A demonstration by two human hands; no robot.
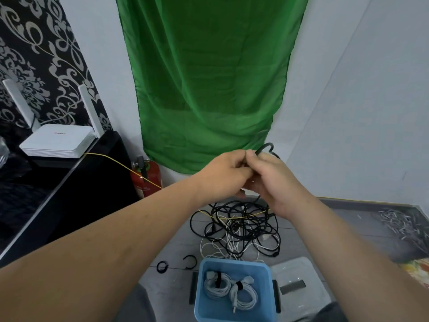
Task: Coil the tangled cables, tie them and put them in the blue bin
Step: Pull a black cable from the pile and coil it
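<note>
Both hands are raised together above the floor. My left hand and my right hand pinch the same black cable; a loop of it sticks up past my right fingers and the rest hangs down to the floor. Below lies a tangled pile of black and white cables. The blue bin stands in front of me and holds two coiled white cables, each tied with a black strap.
Two black straps lie on the floor left of the bin. A clear lid lies to its right. A thin yellow wire runs from the white router across the pile. A red fire extinguisher stands by the green cloth.
</note>
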